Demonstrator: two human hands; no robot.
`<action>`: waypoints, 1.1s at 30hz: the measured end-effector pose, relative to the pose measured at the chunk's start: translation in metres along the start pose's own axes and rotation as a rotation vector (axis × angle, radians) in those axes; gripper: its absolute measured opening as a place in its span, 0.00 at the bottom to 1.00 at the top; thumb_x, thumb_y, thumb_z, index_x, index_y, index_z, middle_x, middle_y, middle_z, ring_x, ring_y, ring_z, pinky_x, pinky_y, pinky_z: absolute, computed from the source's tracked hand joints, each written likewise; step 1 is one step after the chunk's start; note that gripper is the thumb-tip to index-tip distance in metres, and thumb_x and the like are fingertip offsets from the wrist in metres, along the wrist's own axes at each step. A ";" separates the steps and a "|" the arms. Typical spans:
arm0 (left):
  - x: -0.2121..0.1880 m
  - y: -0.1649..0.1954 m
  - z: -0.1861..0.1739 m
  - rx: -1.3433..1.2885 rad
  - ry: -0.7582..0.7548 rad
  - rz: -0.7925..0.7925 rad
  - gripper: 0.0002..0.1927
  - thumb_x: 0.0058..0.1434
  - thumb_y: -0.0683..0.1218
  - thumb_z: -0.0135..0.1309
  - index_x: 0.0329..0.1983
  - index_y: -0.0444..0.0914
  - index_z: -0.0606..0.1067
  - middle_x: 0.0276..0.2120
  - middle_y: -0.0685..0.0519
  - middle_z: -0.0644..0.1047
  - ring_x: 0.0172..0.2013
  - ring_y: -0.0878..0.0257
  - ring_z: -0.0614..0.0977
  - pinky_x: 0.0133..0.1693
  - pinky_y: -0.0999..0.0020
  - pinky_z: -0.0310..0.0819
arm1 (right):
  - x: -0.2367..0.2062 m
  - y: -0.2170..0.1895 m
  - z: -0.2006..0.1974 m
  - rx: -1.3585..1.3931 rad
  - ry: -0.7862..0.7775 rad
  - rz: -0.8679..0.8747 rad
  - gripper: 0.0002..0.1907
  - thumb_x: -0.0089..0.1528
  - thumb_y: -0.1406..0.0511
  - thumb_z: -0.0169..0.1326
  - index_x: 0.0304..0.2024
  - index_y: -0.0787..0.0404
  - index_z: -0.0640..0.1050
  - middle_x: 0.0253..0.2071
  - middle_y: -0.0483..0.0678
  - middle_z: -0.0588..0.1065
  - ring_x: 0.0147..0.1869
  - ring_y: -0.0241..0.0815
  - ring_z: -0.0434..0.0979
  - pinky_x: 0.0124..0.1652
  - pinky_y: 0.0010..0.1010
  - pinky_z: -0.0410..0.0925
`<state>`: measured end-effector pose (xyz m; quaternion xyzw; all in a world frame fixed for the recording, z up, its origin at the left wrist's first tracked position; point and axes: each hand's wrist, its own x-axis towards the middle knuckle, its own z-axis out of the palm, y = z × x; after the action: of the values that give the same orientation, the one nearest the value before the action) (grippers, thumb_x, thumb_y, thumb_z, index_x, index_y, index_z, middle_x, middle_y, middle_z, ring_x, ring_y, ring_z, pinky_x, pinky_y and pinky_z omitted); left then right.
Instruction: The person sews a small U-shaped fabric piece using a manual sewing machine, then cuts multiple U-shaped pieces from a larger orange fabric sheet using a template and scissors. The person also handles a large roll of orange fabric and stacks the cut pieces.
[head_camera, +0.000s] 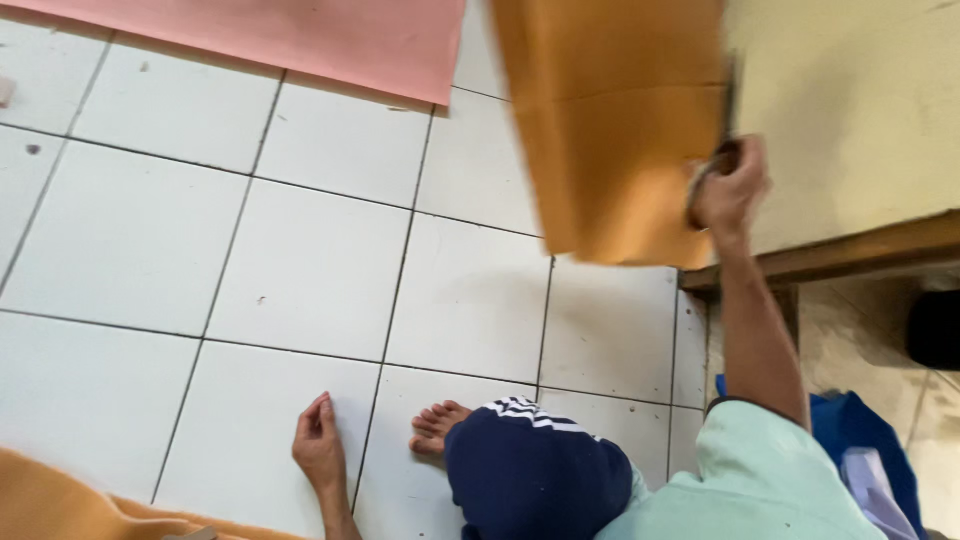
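Note:
My right hand (730, 190) is raised at the right, closed around the dark handle of what looks like scissors (722, 160). Their blade runs up along the right edge of a large orange-brown paper sheet (610, 120), which is blurred and lifted off the floor. My left hand (318, 445) rests on the white floor tiles (300, 270) at the bottom, fingers loosely bent and holding nothing. My bare foot (437, 425) lies just to its right, beside my navy trouser knee (535, 475).
A pink sheet (300, 35) lies on the tiles at the top. Another orange-brown sheet (60, 505) fills the bottom left corner. At the right are a cream wall, a wooden ledge (850, 255) and blue fabric (860, 430).

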<state>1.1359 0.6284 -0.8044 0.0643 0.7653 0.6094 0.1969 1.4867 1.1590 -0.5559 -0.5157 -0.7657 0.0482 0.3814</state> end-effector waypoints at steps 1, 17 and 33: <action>-0.001 0.003 0.000 0.025 0.008 -0.023 0.13 0.71 0.45 0.54 0.51 0.32 0.79 0.47 0.48 0.82 0.48 0.64 0.81 0.52 0.70 0.76 | 0.011 0.026 -0.013 -0.120 -0.038 0.128 0.23 0.61 0.65 0.72 0.48 0.61 0.70 0.40 0.50 0.76 0.42 0.47 0.78 0.40 0.39 0.70; 0.024 -0.001 -0.016 0.252 0.014 0.184 0.09 0.67 0.43 0.56 0.46 0.36 0.81 0.39 0.47 0.84 0.40 0.61 0.84 0.45 0.67 0.78 | -0.139 0.020 0.086 -0.161 -0.486 -0.094 0.20 0.65 0.60 0.64 0.50 0.66 0.72 0.41 0.61 0.77 0.44 0.64 0.78 0.43 0.51 0.68; -0.027 0.032 -0.251 0.663 1.017 -0.654 0.57 0.46 0.72 0.70 0.62 0.26 0.64 0.58 0.33 0.69 0.59 0.38 0.68 0.52 0.35 0.65 | -0.401 -0.355 0.219 0.484 -1.331 -1.018 0.22 0.60 0.64 0.63 0.55 0.60 0.71 0.40 0.55 0.78 0.41 0.56 0.79 0.39 0.48 0.71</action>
<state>1.0608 0.4000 -0.7225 -0.4072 0.8886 0.2069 -0.0429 1.1519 0.7334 -0.7590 0.1196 -0.9355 0.3246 -0.0711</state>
